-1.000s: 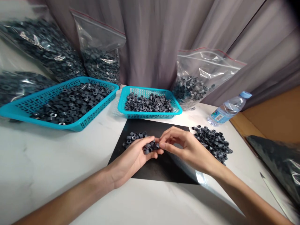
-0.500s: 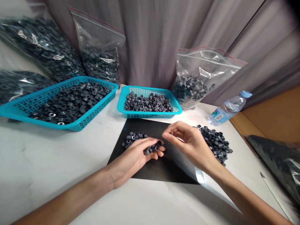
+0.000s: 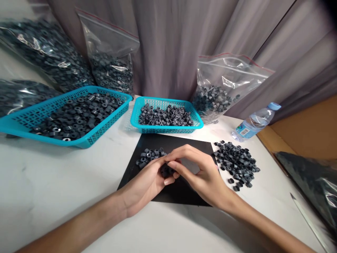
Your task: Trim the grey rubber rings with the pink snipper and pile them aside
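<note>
My left hand (image 3: 146,179) is curled around several small dark grey ring-shaped pieces (image 3: 165,171), partly hidden by its fingers. Thumb and index finger of my right hand (image 3: 202,172) are pinched together at the left hand's fingertips; what lies between them, if anything, is hidden. Both hands are above a black mat (image 3: 181,195). A small pile of thick-walled grey pieces (image 3: 147,156) lies on the mat just beyond my left hand. To the right of my right hand, a larger heap of thin-walled dark rings (image 3: 238,161) is spread on the white table (image 3: 79,179).
Two turquoise baskets, a large one (image 3: 98,135) and a smaller one (image 3: 168,130), hold grey pieces. Behind them stand zip bags (image 3: 110,70) of similar pieces, with another bag (image 3: 216,98) at right. A water bottle (image 3: 254,123) leans near a cardboard box (image 3: 305,130).
My right hand has moved left and down, from apart to meeting the left hand's fingertips. It now covers part of the pieces there, and more of the right-hand heap shows.
</note>
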`<act>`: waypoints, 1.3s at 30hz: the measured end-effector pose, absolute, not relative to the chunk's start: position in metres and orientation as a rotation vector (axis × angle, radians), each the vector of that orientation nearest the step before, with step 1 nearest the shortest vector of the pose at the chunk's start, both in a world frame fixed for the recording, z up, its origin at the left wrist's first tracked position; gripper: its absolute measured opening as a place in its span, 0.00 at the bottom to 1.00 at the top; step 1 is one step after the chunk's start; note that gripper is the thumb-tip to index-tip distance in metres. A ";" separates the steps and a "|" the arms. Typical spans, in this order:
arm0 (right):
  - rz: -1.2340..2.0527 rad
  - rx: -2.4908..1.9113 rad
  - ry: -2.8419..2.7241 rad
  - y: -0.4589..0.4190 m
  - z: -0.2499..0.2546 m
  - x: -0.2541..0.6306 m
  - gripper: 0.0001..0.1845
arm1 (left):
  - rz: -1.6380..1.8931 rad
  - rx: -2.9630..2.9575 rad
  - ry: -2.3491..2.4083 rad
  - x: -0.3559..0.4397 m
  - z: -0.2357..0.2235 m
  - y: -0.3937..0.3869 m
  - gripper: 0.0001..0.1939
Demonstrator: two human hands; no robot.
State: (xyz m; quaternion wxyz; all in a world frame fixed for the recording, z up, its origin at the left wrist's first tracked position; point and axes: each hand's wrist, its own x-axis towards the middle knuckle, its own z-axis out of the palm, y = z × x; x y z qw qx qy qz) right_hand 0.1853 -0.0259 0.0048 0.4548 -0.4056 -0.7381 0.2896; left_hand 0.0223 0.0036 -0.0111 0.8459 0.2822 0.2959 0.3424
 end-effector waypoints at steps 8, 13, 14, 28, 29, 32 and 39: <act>0.823 -1.211 -1.614 -0.022 0.006 0.194 0.09 | 0.674 0.658 0.698 0.022 -0.009 0.004 0.11; 0.791 -1.251 -1.750 -0.020 0.008 0.196 0.07 | 0.676 0.656 0.673 0.023 -0.004 0.003 0.14; 0.752 -1.259 -1.797 -0.019 0.008 0.197 0.07 | 0.666 0.644 0.679 0.023 -0.003 0.003 0.14; 0.299 -1.259 -2.158 -0.034 0.015 0.192 0.04 | 0.712 0.640 0.683 0.021 -0.012 0.002 0.09; 0.288 -1.283 -2.175 -0.035 0.014 0.191 0.04 | 0.714 0.653 0.683 0.020 -0.012 0.001 0.09; 0.227 -1.324 -2.237 -0.036 0.011 0.190 0.05 | 0.722 0.648 0.712 0.020 -0.015 0.000 0.07; 0.032 -1.231 -2.391 -0.040 0.012 0.186 0.04 | 0.724 0.627 0.793 0.022 -0.015 -0.001 0.07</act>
